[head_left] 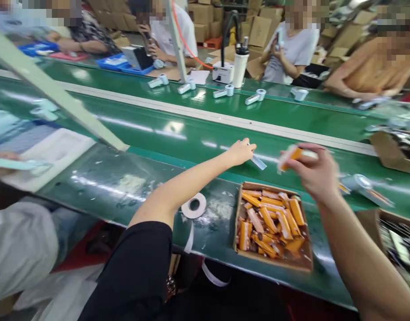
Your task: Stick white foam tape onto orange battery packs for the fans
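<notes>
My left hand (240, 152) reaches over the green belt, its fingers closed around a pale blue handled device (259, 162) whose handle sticks out to the lower right. The rest of that device is hidden under the fingers. Slightly blurred, my right hand (320, 171) pinches a small orange-and-white piece (294, 156) above the belt. Below and between my arms stands an open cardboard box (239, 214) full of similar orange stick-shaped pieces (268, 219). Beyond my right wrist, another pale blue device (362, 182) lies on the belt, partly hidden.
A roll of white tape (202, 209) lies by my left elbow. Boxes of dark parts (397, 240) stand at right. Several pale blue devices (225, 91) line the belt's far side. A slanted metal post (58, 89) rises at left. Co-workers sit opposite and at left.
</notes>
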Demonstrator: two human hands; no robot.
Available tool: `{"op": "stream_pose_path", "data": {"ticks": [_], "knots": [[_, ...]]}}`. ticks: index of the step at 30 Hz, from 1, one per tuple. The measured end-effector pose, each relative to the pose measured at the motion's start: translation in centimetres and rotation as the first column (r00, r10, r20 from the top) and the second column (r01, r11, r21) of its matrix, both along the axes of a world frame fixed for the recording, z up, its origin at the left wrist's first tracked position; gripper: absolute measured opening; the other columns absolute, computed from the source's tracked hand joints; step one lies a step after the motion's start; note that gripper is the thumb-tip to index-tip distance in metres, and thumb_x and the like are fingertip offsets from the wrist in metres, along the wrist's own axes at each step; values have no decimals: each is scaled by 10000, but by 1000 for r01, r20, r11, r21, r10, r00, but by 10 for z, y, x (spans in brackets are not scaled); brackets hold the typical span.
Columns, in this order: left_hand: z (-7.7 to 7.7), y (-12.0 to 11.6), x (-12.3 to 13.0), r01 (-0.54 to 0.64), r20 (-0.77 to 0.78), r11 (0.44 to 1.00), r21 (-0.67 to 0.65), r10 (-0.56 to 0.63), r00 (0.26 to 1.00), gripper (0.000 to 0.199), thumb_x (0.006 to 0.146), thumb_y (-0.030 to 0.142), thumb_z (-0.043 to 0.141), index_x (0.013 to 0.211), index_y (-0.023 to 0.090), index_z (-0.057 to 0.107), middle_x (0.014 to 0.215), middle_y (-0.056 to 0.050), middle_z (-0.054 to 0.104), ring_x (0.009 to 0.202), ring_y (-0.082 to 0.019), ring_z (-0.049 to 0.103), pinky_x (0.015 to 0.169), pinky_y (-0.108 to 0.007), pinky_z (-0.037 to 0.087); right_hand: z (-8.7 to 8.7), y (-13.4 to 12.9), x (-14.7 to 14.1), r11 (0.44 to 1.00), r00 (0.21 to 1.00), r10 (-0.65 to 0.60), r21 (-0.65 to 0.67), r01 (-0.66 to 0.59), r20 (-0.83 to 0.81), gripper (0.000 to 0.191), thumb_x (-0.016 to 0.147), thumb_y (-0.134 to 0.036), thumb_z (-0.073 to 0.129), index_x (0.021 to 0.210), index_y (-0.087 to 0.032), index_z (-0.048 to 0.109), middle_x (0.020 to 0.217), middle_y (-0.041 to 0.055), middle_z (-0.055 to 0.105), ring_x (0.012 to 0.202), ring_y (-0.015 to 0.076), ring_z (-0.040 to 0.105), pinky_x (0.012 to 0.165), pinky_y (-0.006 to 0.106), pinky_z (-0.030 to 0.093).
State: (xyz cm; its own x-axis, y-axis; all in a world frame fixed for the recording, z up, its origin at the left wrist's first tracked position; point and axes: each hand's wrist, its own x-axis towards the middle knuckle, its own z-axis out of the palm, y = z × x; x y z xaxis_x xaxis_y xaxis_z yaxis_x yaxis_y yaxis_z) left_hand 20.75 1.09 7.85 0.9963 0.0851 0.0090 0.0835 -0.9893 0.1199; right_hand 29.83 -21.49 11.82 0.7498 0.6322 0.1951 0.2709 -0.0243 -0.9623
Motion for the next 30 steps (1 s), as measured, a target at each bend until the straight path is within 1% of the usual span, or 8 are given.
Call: {"op": "stream_pose_path", "data": {"ticks": [2,4,7,12,18,24,28,30], "knots": [[1,-8,16,41,-35,998,-41,-43,998,249,891,112,585,938,211,809,1260,-115,726,1256,-321,586,967,-403,499,-3,11,12,987,984,153,-54,-148,90,464,816,-369,825,1226,-250,642,987,75,815,882,207,783,844,369,598],[3,-5,27,49,-75,996,-78,-55,996,165,834,180,687,910,242,819,1141,-69,769,1121,-278,664,928,-346,511,-12,25,23,960,952,247,-179,-215,180,455,836,-399,771,1231,-220,633,924,42,818,810,200,776,804,342,595],[5,2,37,-2,-92,994,-110,-8,996,177,846,288,708,987,291,815,1099,-17,788,1066,-233,698,918,-294,505,-27,37,33,905,905,295,-394,-161,306,422,912,-378,680,1288,-199,611,920,24,817,825,184,768,809,292,571],[-5,-7,44,-137,-39,980,-145,133,990,236,947,336,602,1116,288,760,1172,-50,777,1089,-236,700,926,-305,494,-40,36,39,720,763,463,-694,-27,451,418,995,-326,599,1397,-215,589,995,28,820,910,182,760,856,263,532],[-13,-20,53,-220,-8,947,-234,224,974,197,925,297,598,1048,276,751,1137,-71,779,1060,-256,697,899,-333,492,-35,40,44,567,678,585,-822,49,444,440,1000,-432,618,1418,-300,657,1194,82,796,1094,303,737,952,356,508],[-11,-25,53,-303,-5,902,-309,317,949,248,1008,303,511,1129,239,717,1130,-104,767,1031,-260,701,896,-376,504,-29,39,36,452,636,646,-883,128,423,467,1011,-389,533,1458,-299,637,1234,98,782,1119,298,730,964,352,518],[-4,-28,53,-335,-11,870,-362,355,935,277,1054,353,502,1188,192,683,1124,-98,753,1005,-232,702,927,-407,529,-32,51,30,367,635,659,-909,197,403,470,967,-426,576,1395,-269,689,1237,149,765,1118,327,728,941,397,544],[5,-34,50,-323,0,863,-389,350,937,247,1047,310,512,1187,197,682,1127,-102,763,1024,-231,702,947,-398,525,-30,57,29,329,629,670,-917,224,394,438,950,-455,593,1309,-252,741,1228,165,762,1105,337,732,923,410,554]]}}
